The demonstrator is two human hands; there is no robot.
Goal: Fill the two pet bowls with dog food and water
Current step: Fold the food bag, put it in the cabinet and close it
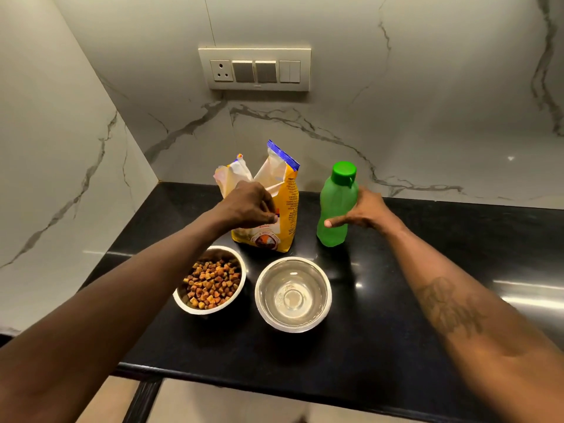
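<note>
Two steel pet bowls stand on the black counter. The left bowl (210, 280) holds brown kibble. The right bowl (293, 294) looks bare inside or holds clear water; I cannot tell which. Behind them an opened yellow dog food bag (282, 209) stands upright, and my left hand (248, 206) grips its front near the top. To its right stands a green bottle (335, 206) with its green cap on. My right hand (364, 210) wraps the bottle's right side, thumb across the front.
The black counter (396, 346) sits in a corner of marble walls, left and back. A switch and socket panel (254, 68) is on the back wall above the bag. The counter's front edge runs along the bottom.
</note>
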